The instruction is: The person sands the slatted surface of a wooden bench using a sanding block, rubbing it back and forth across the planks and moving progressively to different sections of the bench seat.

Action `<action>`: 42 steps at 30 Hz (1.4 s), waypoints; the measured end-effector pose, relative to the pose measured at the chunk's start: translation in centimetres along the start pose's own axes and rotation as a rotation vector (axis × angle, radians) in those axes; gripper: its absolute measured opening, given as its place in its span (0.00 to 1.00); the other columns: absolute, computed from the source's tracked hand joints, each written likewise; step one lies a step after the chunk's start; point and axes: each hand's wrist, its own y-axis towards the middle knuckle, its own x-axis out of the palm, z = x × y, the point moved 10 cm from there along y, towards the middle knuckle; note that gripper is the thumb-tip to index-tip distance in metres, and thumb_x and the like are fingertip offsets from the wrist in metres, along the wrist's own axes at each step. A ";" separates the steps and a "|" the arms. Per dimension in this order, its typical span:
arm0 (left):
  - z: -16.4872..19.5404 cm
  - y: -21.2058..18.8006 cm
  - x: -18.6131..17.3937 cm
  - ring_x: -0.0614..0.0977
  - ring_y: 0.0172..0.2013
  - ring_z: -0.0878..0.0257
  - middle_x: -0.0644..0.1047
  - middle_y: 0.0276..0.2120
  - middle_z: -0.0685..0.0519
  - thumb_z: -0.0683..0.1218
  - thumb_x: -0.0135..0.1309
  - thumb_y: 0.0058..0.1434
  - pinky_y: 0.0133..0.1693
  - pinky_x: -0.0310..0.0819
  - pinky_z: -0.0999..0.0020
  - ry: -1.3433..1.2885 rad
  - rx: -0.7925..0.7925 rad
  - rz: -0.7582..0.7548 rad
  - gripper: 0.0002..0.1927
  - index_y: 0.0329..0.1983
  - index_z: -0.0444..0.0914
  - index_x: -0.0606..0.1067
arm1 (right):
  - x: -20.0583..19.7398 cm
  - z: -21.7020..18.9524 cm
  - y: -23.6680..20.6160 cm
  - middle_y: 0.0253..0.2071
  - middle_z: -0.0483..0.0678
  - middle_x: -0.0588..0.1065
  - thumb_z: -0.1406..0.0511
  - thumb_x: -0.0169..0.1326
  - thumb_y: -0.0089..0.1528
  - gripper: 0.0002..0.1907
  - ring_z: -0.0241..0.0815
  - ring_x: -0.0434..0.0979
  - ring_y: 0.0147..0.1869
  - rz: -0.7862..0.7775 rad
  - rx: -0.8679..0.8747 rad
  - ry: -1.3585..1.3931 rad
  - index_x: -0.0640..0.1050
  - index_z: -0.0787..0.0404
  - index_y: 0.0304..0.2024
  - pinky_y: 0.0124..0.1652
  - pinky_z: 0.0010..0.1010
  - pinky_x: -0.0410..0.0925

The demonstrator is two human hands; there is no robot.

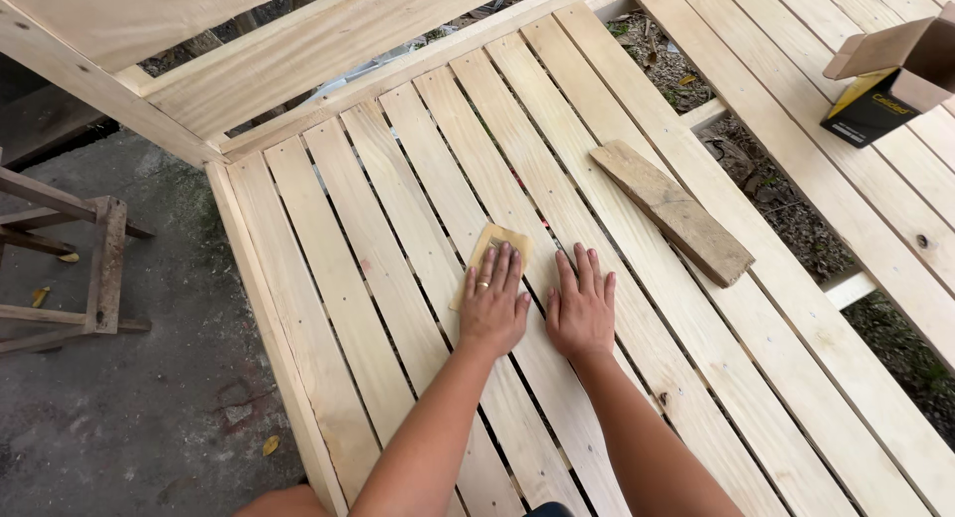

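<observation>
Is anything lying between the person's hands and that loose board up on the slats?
Nothing visible does. The left hand presses flat on a sheet of sandpaper, the right hand lies flat on the bare slats, and the loose board rests farther up to the right, with only open slats between.

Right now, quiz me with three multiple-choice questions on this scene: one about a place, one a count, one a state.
1. Where is the tan sheet of sandpaper?
A under the left hand
B on the concrete floor
C inside the box

2. How many loose weathered wooden boards lie across the pale wooden slats?
A one
B two
C three

3. How is the open cardboard box resting?
A crushed flat
B sealed
C flaps open

Answers: 1 A, its fingers press the sheet. 2 A, only one lies diagonally. 3 C, the flaps stand raised.
</observation>
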 end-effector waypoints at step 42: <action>10.5 2.3 2.5 0.44 0.76 0.58 0.44 0.78 0.57 0.59 0.29 0.72 0.72 0.34 0.53 -0.007 0.167 -0.033 0.35 0.79 0.45 0.44 | -5.7 9.8 -4.7 0.76 0.53 0.57 0.63 0.40 0.65 0.30 0.53 0.50 0.81 0.022 0.080 -0.040 0.64 0.57 0.71 0.73 0.50 0.46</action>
